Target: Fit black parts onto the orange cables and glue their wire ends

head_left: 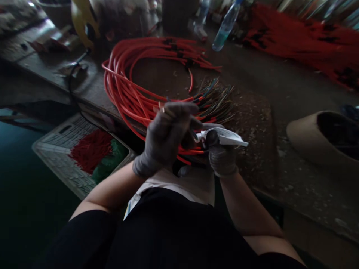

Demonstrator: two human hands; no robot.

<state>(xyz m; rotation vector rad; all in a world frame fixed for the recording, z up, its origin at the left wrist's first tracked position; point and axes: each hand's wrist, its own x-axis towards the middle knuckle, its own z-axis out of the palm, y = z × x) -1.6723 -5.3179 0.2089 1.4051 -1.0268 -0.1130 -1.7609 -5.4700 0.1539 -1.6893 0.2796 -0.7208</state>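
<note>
Both my hands wear grey gloves and meet over the bench's front edge. My left hand (165, 136) has bent fingers; its fingertips are blurred and what they hold, if anything, is unclear. My right hand (221, 153) is closed around a white tool (231, 137) whose end points right. Just behind them lies a looped bundle of orange-red cables (120, 80). Its stripped ends fan out into thin, dark and pale wires (220, 102) to the right. Orange cable ends also pass beneath my hands.
A crate (56, 149) with short red pieces (91, 149) and green material (106, 160) stands lower left. Behind are a yellow object (81, 22) and a bottle (226, 28). Red cables (297, 41) lie back right; a cardboard tube (305, 136) sits right.
</note>
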